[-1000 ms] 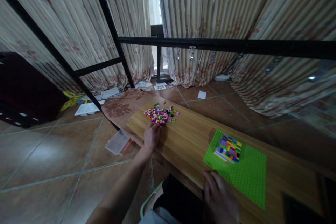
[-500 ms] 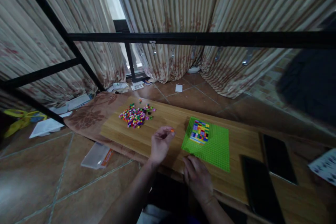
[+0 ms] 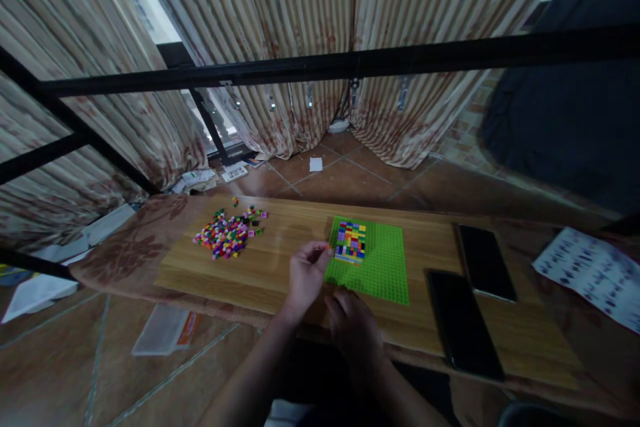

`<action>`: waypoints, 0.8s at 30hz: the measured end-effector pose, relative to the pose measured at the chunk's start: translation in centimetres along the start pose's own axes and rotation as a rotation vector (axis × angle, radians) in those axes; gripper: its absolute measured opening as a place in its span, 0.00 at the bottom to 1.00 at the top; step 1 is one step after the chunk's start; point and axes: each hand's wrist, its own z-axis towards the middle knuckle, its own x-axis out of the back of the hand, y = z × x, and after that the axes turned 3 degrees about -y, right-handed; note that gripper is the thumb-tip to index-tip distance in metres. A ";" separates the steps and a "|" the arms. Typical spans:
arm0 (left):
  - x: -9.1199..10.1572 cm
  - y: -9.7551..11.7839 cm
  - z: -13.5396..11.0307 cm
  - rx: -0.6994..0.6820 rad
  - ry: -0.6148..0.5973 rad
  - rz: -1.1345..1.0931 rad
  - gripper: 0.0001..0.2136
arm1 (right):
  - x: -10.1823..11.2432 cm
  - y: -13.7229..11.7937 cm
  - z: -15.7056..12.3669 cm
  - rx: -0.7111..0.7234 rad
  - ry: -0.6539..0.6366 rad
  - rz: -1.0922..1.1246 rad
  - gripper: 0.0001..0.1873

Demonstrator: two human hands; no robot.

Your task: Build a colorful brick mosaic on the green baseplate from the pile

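My left hand (image 3: 306,275) pinches a small orange brick (image 3: 327,247) between thumb and fingertips, right at the left edge of the green baseplate (image 3: 380,267). On the plate's far left part sits a block of built-up multicoloured bricks (image 3: 351,241). My right hand (image 3: 350,323) rests on the wooden board (image 3: 280,267) at the plate's near left corner, fingers loosely curled and touching the plate's edge. A pile of loose coloured bricks (image 3: 227,235) lies on the board to the left.
Two dark phones (image 3: 486,260) (image 3: 463,327) lie right of the plate. A printed sheet (image 3: 590,273) is at the far right. A black metal bar (image 3: 320,67) crosses above, curtains behind. A plastic box (image 3: 163,330) and papers lie on the tiled floor.
My left hand left the brick pile with an orange brick and carried it right to the baseplate's edge. The view swung right, bringing in the phones and the sheet.
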 end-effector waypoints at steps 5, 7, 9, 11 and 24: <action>-0.1 -0.1 0.5 -0.060 -0.028 0.249 0.08 | 0.3 -0.1 0.1 -0.034 -0.076 0.035 0.13; -0.3 -0.4 0.6 -0.059 -0.030 0.302 0.09 | 0.3 -0.1 0.0 -0.032 -0.106 0.039 0.14; -0.6 -0.8 0.6 -0.056 -0.028 0.322 0.09 | 0.2 0.0 0.0 -0.029 -0.133 0.033 0.16; -0.9 -1.2 0.6 -0.041 -0.018 0.313 0.08 | 0.1 0.0 0.0 -0.025 -0.162 0.025 0.15; -1.2 0.0 1.2 -0.085 -0.113 0.564 0.07 | 0.5 0.0 0.2 -0.030 -0.119 0.010 0.13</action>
